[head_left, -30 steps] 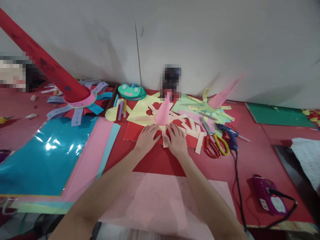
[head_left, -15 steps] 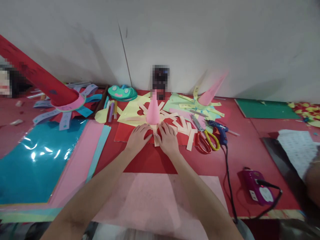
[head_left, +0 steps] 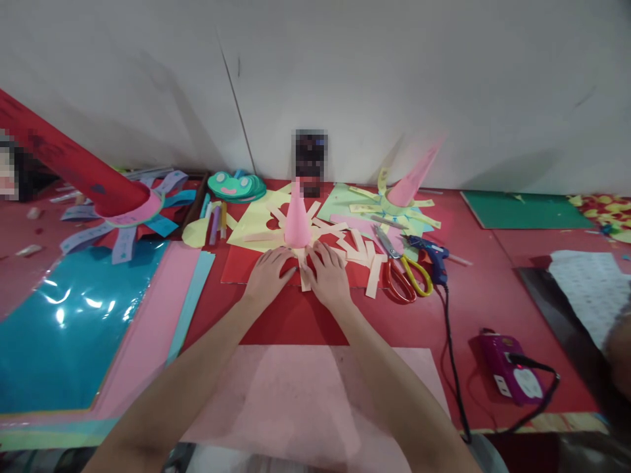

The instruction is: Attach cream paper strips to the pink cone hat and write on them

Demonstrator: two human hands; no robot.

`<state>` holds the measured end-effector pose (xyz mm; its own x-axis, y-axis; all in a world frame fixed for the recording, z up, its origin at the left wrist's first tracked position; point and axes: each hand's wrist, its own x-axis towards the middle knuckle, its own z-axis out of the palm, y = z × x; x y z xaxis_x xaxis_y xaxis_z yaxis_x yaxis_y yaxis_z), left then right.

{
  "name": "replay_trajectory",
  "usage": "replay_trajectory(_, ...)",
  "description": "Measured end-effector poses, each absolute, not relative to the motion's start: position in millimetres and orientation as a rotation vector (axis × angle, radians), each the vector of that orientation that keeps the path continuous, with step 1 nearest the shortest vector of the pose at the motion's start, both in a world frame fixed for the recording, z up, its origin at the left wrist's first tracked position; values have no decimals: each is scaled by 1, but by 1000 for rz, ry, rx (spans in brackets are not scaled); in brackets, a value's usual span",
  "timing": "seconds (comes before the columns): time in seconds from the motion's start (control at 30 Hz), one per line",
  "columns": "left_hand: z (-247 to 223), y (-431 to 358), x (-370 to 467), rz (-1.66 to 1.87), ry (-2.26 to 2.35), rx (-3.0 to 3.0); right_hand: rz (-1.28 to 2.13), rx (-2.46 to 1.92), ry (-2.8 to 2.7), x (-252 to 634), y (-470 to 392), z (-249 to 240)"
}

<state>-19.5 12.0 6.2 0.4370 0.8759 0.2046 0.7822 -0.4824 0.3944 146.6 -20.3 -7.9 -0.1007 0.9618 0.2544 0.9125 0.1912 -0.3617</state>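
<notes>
A pink paper cone (head_left: 298, 220) stands upright in the middle, with pale peach paper strips round its base. One strip (head_left: 305, 281) points toward me between my hands. My left hand (head_left: 270, 272) is at the near left of the cone, its fingers bent and apart at the strip's left side. On the strip's right side lies my right hand (head_left: 328, 274), fingers bent and spread, its thumb by the strip's edge. Both hands press down on the paper at the cone's base. More loose strips (head_left: 362, 249) lie right of the cone.
Scissors (head_left: 401, 269) and a blue glue gun (head_left: 434, 256) lie to the right, its cable near a purple power box (head_left: 510, 368). A second cone (head_left: 414, 180) stands behind them. At left are a big red cone (head_left: 98, 177) and blue sheets (head_left: 73, 328). Part of a person shows at far right.
The view has shifted slightly, so the objects sit a little further left. Both hands stay at the strip by the cone's base, nearly unmoved.
</notes>
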Motion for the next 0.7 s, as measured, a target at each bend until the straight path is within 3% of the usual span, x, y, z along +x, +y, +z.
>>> replay_trajectory(0.37,8,12,-19,585,1446,2462,106,-1754,-2062,145,-20,-9)
replay_trajectory(0.6,51,37,-9,1178,1519,2319,118,-1734,-2027,145,-20,-10)
replay_trajectory(0.7,69,56,6,1271,1513,2231,116,-1712,-1938,148,-21,-8)
